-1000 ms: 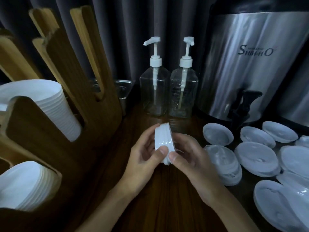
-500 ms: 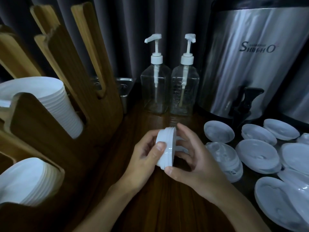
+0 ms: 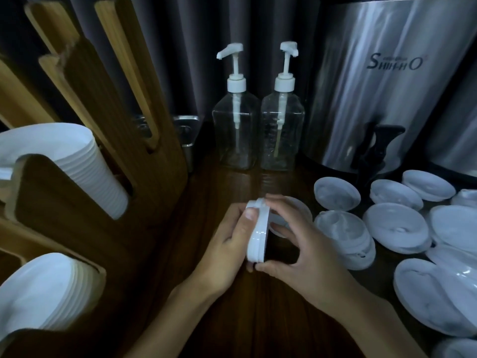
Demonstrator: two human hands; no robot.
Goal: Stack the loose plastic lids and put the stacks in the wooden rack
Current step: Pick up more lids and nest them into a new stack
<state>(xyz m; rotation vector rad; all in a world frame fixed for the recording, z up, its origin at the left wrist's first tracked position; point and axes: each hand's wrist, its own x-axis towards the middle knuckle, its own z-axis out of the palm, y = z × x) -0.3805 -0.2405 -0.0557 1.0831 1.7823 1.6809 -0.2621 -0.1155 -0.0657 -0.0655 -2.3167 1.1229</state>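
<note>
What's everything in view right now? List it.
held lids: one small stack, white, on edge at centre between both hands
loose lids: about ten, exact count unclear, white, on the table at right
rack: one, brown wood, left
racked lids: two stacks, white, in the rack's slots
pump bottles: two, clear with white pumps, back centre
urn: one, steel with black tap, back right; part of a second at the right edge
metal tub: one, silver, behind the rack
curtain: one, dark, at the back
table: one, dark wood
left hand: grips held lids
right hand: pinches held lids
</note>
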